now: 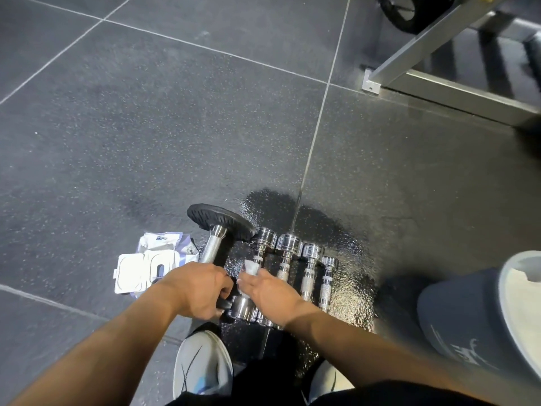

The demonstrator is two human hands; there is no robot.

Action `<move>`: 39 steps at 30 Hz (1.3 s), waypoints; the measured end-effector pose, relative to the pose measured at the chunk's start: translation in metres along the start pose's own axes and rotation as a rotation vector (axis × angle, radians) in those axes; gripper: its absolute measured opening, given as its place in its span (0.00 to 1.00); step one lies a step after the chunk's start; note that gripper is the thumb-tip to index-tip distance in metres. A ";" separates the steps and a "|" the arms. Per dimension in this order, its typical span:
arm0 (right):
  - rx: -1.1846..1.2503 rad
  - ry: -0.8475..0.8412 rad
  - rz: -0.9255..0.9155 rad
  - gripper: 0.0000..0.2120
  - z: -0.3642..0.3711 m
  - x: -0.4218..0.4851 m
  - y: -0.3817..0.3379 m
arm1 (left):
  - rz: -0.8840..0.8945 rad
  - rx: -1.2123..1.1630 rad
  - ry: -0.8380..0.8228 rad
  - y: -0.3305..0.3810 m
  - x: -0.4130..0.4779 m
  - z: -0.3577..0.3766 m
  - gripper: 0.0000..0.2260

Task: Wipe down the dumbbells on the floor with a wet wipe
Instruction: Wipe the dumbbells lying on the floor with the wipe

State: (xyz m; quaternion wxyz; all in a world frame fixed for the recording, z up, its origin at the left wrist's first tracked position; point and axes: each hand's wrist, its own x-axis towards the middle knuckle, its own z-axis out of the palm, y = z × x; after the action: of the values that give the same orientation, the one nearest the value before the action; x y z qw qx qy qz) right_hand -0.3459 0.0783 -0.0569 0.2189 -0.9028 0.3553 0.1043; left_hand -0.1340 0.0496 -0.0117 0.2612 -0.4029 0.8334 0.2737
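Fingers of the left hand [196, 291] are curling round the near part of the handle of the black-plated dumbbell [219, 222], gripping it; the far rubber plate is showing its inner face, and the near end is peeking out dark just under the knuckles. Immediately right of that dumbbell, four chrome dumbbells [289, 243] are lying side by side on the floor [146, 127], touching or nearly touching, their heads getting smaller the farther they are from it. The right hand [269, 291] is resting on the one closest to the black-plated dumbbell, its fingers holding a wet wipe [250, 268] against that chrome handle; how far the fingers are wrapping underneath I cannot tell. The two hands are sitting close together, not touching.

Just left of the black-plated dumbbell, a white wipe packet [149, 265] is lying flat with its flap up. A glossy wet patch [336, 230] is spreading across the floor under and beyond the chrome row. Well to the right of the black-plated dumbbell a grey bin [480, 317] is standing, and far beyond it to the right a metal frame [439, 83] is sitting on the floor. Nearer the person than the dumbbell, two pale shoes [202, 364] are showing.
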 end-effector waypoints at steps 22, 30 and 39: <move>0.103 0.093 0.069 0.32 0.009 0.018 0.022 | -0.017 -0.015 0.007 0.005 -0.004 -0.005 0.13; 0.263 0.279 0.342 0.34 0.015 0.024 0.013 | -0.017 -0.035 0.023 0.004 -0.006 -0.005 0.13; 0.505 0.749 0.506 0.18 -0.027 0.021 0.022 | -0.008 -0.032 0.024 0.002 -0.004 -0.002 0.13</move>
State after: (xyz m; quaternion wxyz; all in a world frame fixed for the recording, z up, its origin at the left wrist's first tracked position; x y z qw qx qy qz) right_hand -0.3442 0.0388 -0.0475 0.2557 -0.6830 0.6307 -0.2653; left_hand -0.1345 0.0511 -0.0069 0.2459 -0.4137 0.8302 0.2813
